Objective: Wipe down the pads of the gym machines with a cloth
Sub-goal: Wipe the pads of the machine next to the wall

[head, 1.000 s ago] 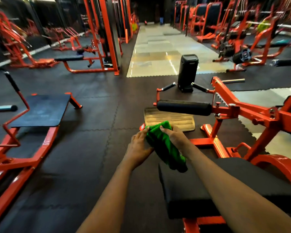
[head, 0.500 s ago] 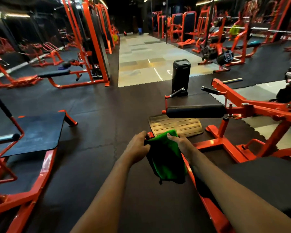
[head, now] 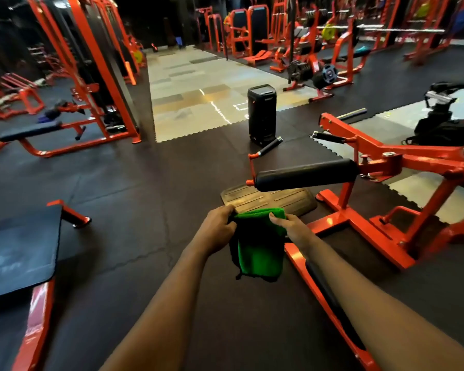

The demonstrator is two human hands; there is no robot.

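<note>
I see both hands out in front, close together, and both hold the green cloth (head: 260, 250). The left hand (head: 219, 231) grips the cloth's top left corner with curled fingers. The right hand (head: 289, 227) pinches the top right corner. The top edge is stretched between the two hands, and the rest hangs down. The cloth hangs in the air over the dark floor mats (head: 145, 188) and touches no pad that I can see. Its low right part is just beside an orange rail (head: 298, 259) that runs along under the right arm.

Just past the hands, a ridged foot plate (head: 265, 198) lies flat on the floor. Above it and a bit to the right, a long black roller pad (head: 306, 175) sticks out to the left from the orange machine (head: 402, 156). The cloth is near this roller pad but apart from it. Farther off, a tall black speaker box (head: 261, 113) stands upright at the edge of the mats, by a strip of pale shiny floor (head: 198, 84).

On the near left I see a wide flat black pad (head: 19, 253) on an orange frame. On the far left is a long black bench pad (head: 30, 132). More orange machines stand at the far right, and one has round weight plates (head: 328, 74).
</note>
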